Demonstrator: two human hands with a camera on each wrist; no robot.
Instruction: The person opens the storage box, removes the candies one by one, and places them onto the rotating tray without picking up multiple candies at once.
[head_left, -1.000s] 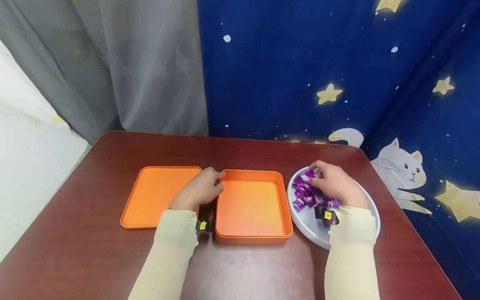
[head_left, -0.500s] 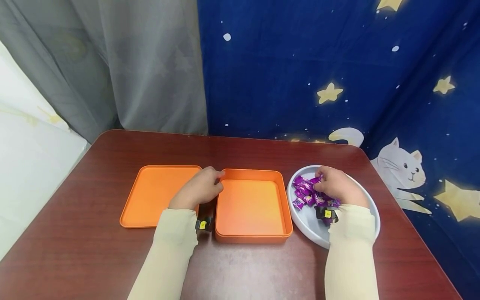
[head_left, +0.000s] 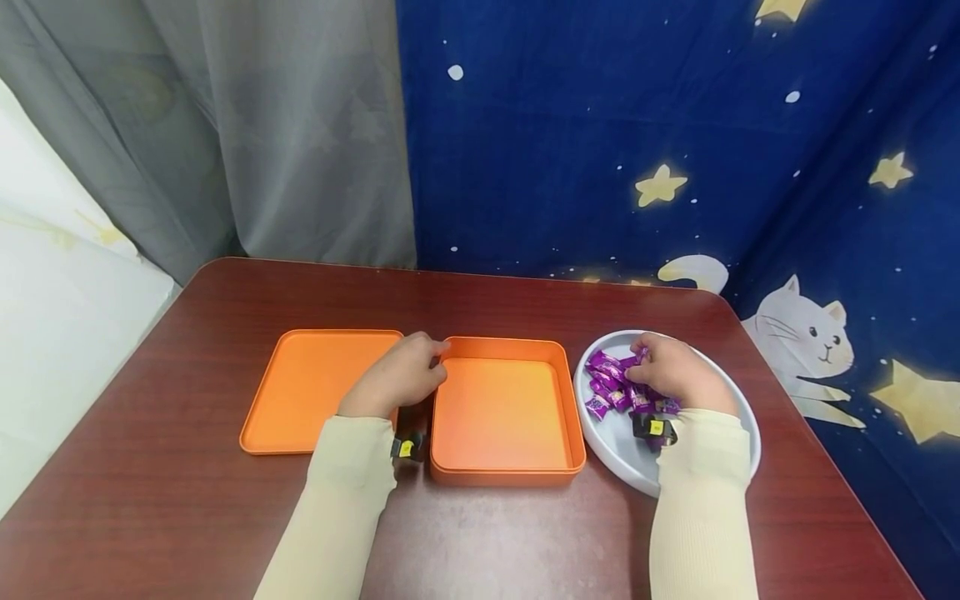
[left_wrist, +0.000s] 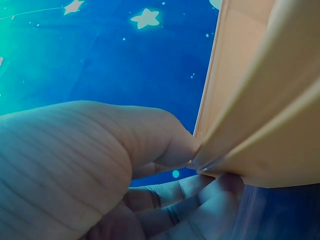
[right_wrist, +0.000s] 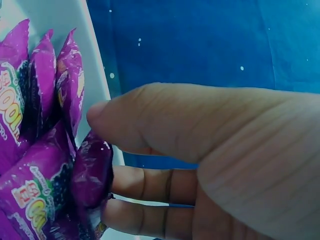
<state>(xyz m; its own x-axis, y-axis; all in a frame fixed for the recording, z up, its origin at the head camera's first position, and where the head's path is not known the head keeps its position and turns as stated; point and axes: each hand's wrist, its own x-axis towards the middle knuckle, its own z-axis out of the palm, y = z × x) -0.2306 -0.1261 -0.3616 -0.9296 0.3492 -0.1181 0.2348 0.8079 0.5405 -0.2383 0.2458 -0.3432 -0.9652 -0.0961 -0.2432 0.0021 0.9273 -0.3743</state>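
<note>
At the far left corner of an open orange box [head_left: 502, 417], my left hand [head_left: 397, 379] pinches the rim. The left wrist view shows the thumb on one side of the box corner [left_wrist: 260, 120] and the fingers on the other. My right hand [head_left: 678, 371] is over a round white tray [head_left: 626, 462] with several purple wrapped candies [head_left: 607, 383]. In the right wrist view, its thumb and fingers close about one candy [right_wrist: 92, 172] at the edge of the pile. Part of the pile is hidden under the right hand and wrist.
An orange lid [head_left: 307, 392] lies flat to the left of the box, partly behind the left hand. All stand on a dark red-brown table [head_left: 480, 542]. A grey curtain [head_left: 315, 142] and a blue starry curtain [head_left: 555, 150] hang behind its far edge.
My right hand has drawn back slightly from the tray's far rim, and a candy near that rim has shifted nearer with it. The left hand stays on the box.
</note>
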